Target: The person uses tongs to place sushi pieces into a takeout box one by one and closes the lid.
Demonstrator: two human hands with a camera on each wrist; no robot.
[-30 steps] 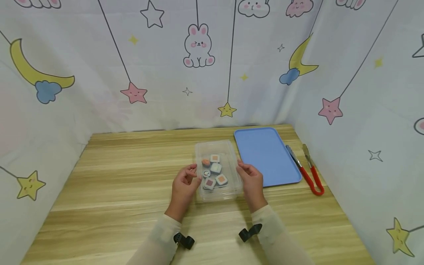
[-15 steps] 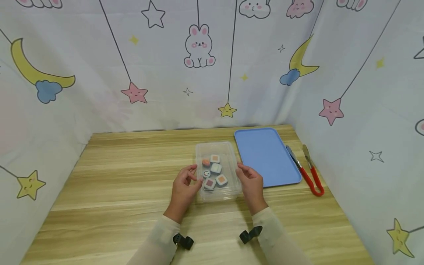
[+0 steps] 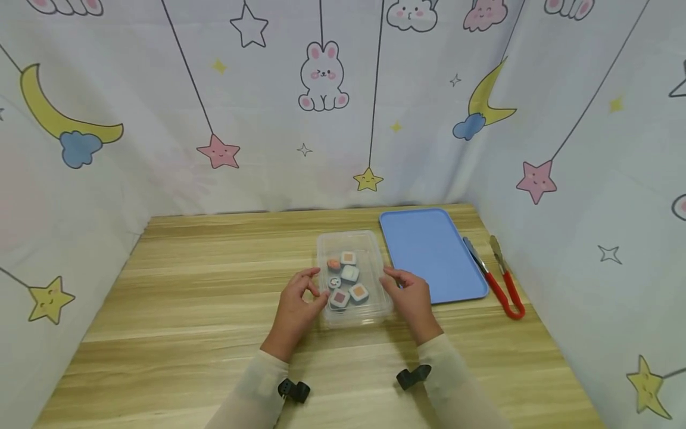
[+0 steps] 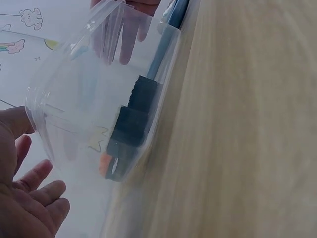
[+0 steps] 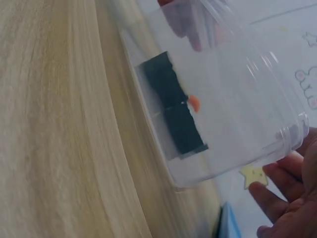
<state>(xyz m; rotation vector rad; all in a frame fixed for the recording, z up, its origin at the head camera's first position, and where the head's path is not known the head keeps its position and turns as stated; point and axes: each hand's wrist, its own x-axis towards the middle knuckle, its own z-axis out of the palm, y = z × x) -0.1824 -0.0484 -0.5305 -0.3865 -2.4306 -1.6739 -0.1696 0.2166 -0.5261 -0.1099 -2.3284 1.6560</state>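
Note:
A clear plastic box stands on the wooden table, holding several toy-like sushi pieces. Its rim looks doubled, as with a lid on top. At the box's left side is my left hand, thumb and forefinger touching the rim. The left wrist view shows the other fingers loosely spread, apart from the wall. My right hand is at the right side with fingertips by the rim. Its lower fingers hang loosely beneath the rim in the right wrist view.
A blue tray lies to the right of the box, close to my right hand. Beyond it are red-handled tongs, spread apart. A white patterned curtain encloses the back and sides of the table.
My right hand and wrist have shifted slightly outward to the right, while the left forearm has edged left. The box and sushi pieces have stayed in place.

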